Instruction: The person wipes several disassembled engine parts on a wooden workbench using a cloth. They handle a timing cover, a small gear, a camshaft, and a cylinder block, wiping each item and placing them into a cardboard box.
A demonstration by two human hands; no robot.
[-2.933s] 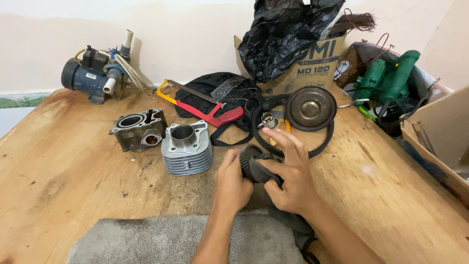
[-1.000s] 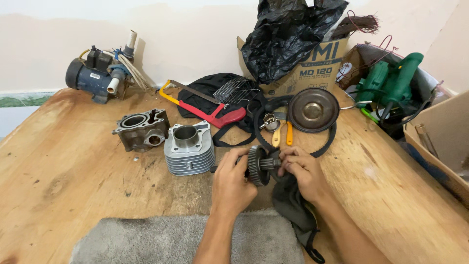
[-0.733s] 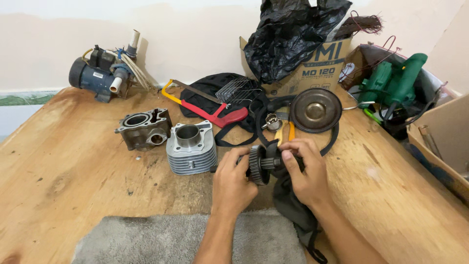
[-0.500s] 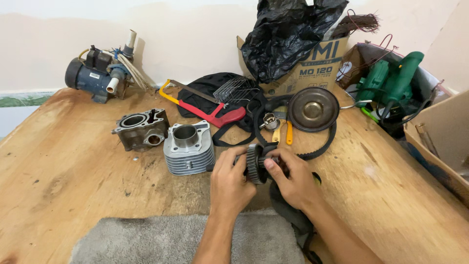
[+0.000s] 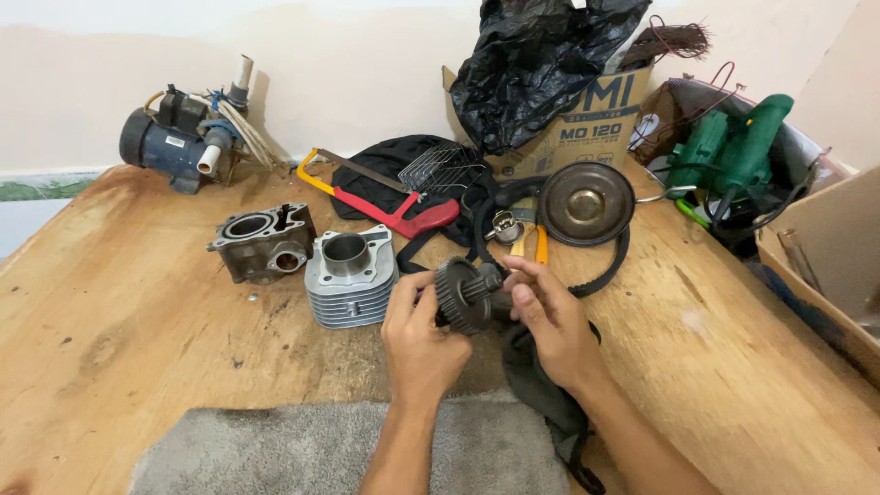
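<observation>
Both my hands hold a dark toothed gear with a short splined shaft (image 5: 466, 293) just above the wooden table (image 5: 137, 367). My left hand (image 5: 420, 336) grips the gear's left side with thumb and fingers. My right hand (image 5: 547, 316) holds the shaft end from the right, thumb on top. A dark cloth (image 5: 536, 390) lies under my right wrist. A finned silver engine cylinder (image 5: 350, 277) stands just left of my left hand.
A grey cylinder block (image 5: 261, 243), a blue pump motor (image 5: 183, 137), a red and yellow hacksaw (image 5: 385, 197), a round metal pulley with a black belt (image 5: 587, 203), a cardboard box with a black bag (image 5: 559, 101), green power tools (image 5: 733, 156) and a grey mat (image 5: 293, 449) surround my hands.
Earlier the part was wrapped in the dark cloth under my right hand. Now the gear is bare between both hands, with the cloth lying below.
</observation>
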